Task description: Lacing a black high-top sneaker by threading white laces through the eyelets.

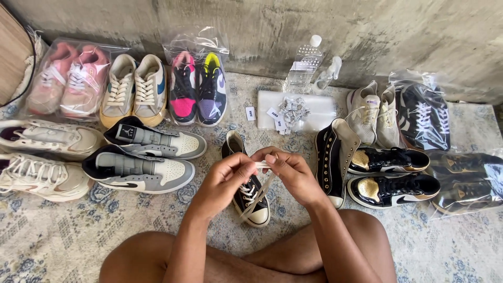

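A black high-top sneaker with a white toe cap lies on the patterned rug in front of my crossed legs. My left hand and my right hand meet just above it. Both pinch the cream shoelace, which runs down from my fingers to the sneaker's eyelets. Its matching black high-top stands upright just right of my right hand, unlaced, with gold eyelets.
Pairs of shoes ring the rug: grey-and-white sneakers at left, bagged pink ones, beige ones, black-and-gold ones at right. A clear water bottle and a flat white packet with tags lie by the concrete wall.
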